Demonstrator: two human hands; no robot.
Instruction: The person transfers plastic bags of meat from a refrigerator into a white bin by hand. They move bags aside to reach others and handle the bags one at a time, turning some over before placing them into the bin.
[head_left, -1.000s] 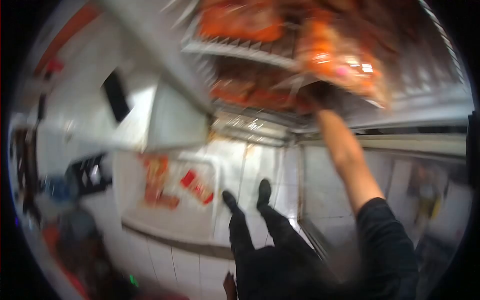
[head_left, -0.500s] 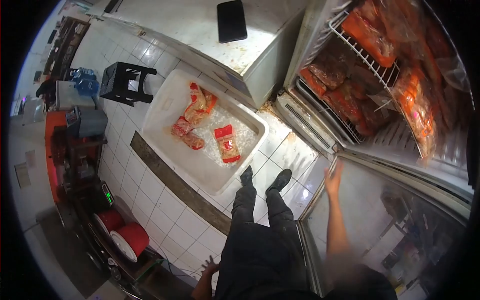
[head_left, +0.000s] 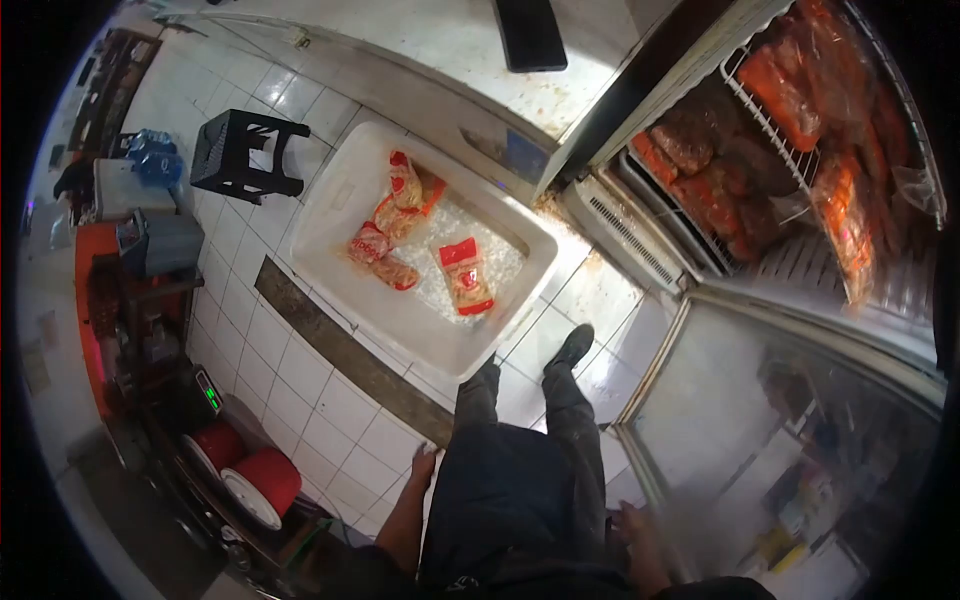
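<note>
My left hand (head_left: 425, 463) hangs low beside my left leg, over the tiled floor, with nothing visible in its loosely parted fingers. On the other side, my right hand (head_left: 628, 522) is down by my right leg, close to the edge of the open freezer door (head_left: 690, 400); blur hides how its fingers are set. In front of my feet a white plastic tub (head_left: 350, 150) stands on the floor. Red-and-clear packages lie in it, one of them a bag (head_left: 466, 278) apart from the others, along with whitish bits in the bottom.
The freezer at right holds bagged reddish meat (head_left: 780, 90) on wire racks (head_left: 765, 125). A black phone (head_left: 530, 35) lies on the white surface ahead. A black crate (head_left: 245, 155) sits beyond the tub. Red-sided round containers (head_left: 265, 485) and a green-lit display (head_left: 208, 392) are at left.
My right hand has dropped from beside the freezer opening to near my leg. My left hand has moved slightly up, its fingers less spread. The view has shifted a little.
</note>
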